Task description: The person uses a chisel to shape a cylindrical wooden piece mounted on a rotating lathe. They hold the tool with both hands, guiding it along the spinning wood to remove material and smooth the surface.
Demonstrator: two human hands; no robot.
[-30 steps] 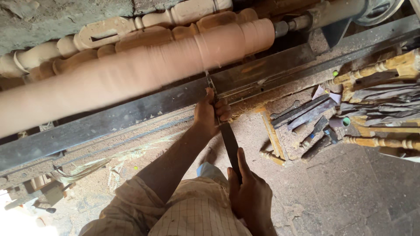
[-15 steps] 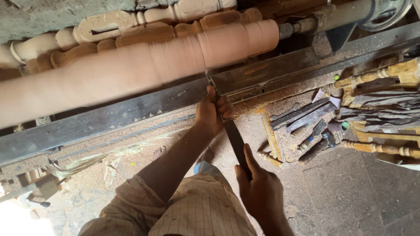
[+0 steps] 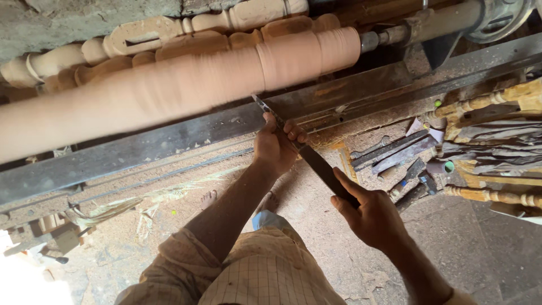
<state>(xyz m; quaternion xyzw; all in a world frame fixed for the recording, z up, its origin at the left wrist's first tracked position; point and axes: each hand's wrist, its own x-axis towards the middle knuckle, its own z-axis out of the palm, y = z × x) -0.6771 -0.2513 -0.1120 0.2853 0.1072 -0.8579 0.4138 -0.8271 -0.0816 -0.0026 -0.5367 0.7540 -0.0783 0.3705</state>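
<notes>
- Up top, a long pale-brown wooden spindle (image 3: 169, 90) lies across the lathe; its surface is blurred, and a cut groove shows near its right part.
- Below it, a dark flat steel rail (image 3: 186, 135) runs slantwise from lower left to upper right.
- Both hands grip one long dark steel chisel (image 3: 316, 164), which slants from lower right up to upper left.
- Left hand (image 3: 276, 147) is closed around the chisel near its tip, resting at the rail's edge; the fingers curl over the blade.
- Right hand (image 3: 372, 217) is closed around the chisel's back end, lower and further right, well apart from the rail.
- Chisel tip reaches the underside of the spindle at the groove; whether it touches the wood cannot be told.
- Behind the spindle, several finished turned pale wooden balusters (image 3: 186, 28) lie along a rough grey wall.
- At the right, a scatter of dark metal turning tools (image 3: 395, 158) lies on the sawdust-covered floor (image 3: 316, 226), beside more yellowish turned legs (image 3: 491, 101).
- Person's cream checked garment (image 3: 254, 277) fills the lower middle, and bare toes show just above it.
</notes>
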